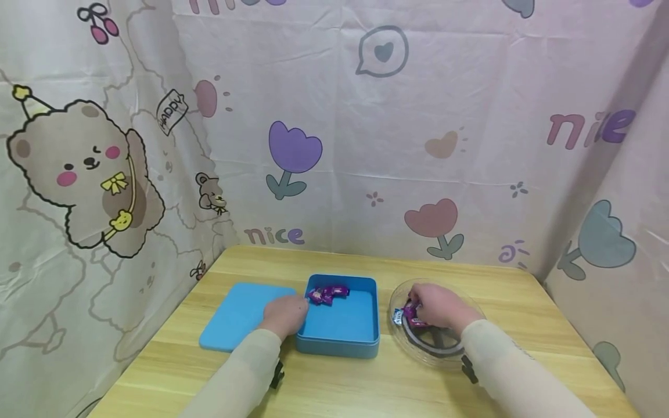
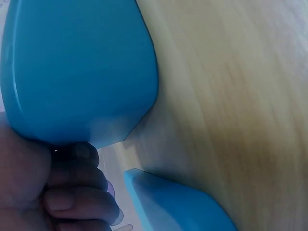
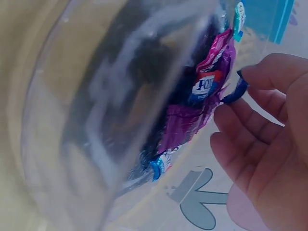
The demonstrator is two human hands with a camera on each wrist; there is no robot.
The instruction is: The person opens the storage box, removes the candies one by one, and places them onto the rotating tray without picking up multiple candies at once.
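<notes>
My left hand (image 1: pixel 286 315) grips the left wall of a square blue box (image 1: pixel 337 347), its fingers curled at the rim. In the left wrist view the side of the box fills the upper left, above the curled fingers (image 2: pixel 79 204). Several purple-wrapped candies (image 1: pixel 328 295) lie at the back left inside the box. My right hand (image 1: pixel 441 306) is over a clear round dish (image 1: pixel 425 355) to the right of the box. Its thumb and finger pinch a dark blue wrapped candy (image 3: pixel 236 92). More candies (image 3: pixel 185 122) in purple and blue wrappers are in the dish.
A flat blue lid (image 1: pixel 235 316) lies left of the box, partly behind the left hand. Everything stands on a wood-grain table (image 1: pixel 334 386). Printed cloth (image 1: pixel 334 116) hangs behind the table and at both sides.
</notes>
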